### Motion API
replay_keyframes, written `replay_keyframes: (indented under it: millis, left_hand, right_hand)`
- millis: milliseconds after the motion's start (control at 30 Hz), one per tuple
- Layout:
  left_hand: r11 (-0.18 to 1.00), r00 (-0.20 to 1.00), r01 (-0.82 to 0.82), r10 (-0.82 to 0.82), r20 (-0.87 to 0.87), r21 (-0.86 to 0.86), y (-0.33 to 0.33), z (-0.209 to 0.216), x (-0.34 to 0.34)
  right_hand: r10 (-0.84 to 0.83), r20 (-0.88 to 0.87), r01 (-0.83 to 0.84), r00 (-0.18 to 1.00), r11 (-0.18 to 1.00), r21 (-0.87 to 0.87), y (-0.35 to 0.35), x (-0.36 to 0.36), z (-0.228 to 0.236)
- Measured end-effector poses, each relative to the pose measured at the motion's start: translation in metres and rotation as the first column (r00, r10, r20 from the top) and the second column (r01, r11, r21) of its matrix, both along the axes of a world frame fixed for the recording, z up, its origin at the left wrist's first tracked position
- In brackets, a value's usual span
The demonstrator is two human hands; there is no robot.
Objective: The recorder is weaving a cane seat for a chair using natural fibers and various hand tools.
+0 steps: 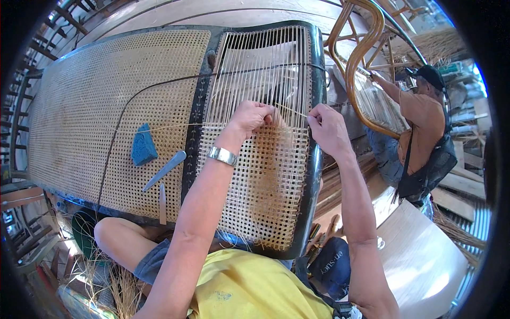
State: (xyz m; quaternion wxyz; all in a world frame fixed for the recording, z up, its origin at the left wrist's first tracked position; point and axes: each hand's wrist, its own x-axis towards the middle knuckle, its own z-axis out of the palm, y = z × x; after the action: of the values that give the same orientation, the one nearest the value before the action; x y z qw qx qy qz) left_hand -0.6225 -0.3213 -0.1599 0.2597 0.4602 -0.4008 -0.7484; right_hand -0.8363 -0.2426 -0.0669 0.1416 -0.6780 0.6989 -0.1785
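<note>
Pale surface with dark curving seams (pixel 175 17) across the background, floor or boards, can't tell; dark brown slatted wooden frames (pixel 21 117) crowd its left edge, orange-brown wooden rail (pixel 24 198) below them; glossy brown curved-wood chair frame (pixel 350 80) near its right edge; flat pale wooden board (pixel 419 250) lower right, sunlight patches on its face; grey-brown planks (pixel 452 203) near its upper right corner; ridged blue-grey sheet (pixel 481 227) past its right edge; bright glare top right.
</note>
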Motion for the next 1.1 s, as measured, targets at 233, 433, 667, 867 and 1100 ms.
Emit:
replay_keyframes:
  millis: [233, 433, 667, 867, 1100]
  left_hand:
    - [0.985, 0.978, 0.018, 0.019, 0.208, -0.172, 0.006, 0.008, -0.007]
    - [0.906, 0.86, 0.231, -0.019, 0.51, -0.356, 0.001, 0.01, -0.01]
    - [0.989, 0.989, -0.145, 0.145, -0.013, -0.017, 0.018, -0.004, -0.003]
    - [0.854, 0.831, -0.104, 0.356, -0.428, 0.509, 0.034, 0.027, -0.002]
    - [0.739, 0.733, -0.126, 0.519, -0.44, 0.661, 0.001, -0.001, -0.012]
  right_hand:
    - [-0.009, 0.073, 0.009, 0.997, 1.0, -0.003, -0.008, 0.008, -0.003]
    - [-0.003, 0.026, 0.003, 1.0, 1.0, -0.013, -0.004, 0.003, 0.001]
    - [0.003, 0.033, -0.003, 0.999, 1.0, 0.008, -0.011, 0.013, 0.002]
    - [-0.009, 0.062, 0.008, 0.998, 1.0, 0.018, -0.012, 0.005, 0.002]
    - [0.031, 0.039, -0.028, 0.999, 0.997, -0.066, -0.012, 0.005, -0.01]
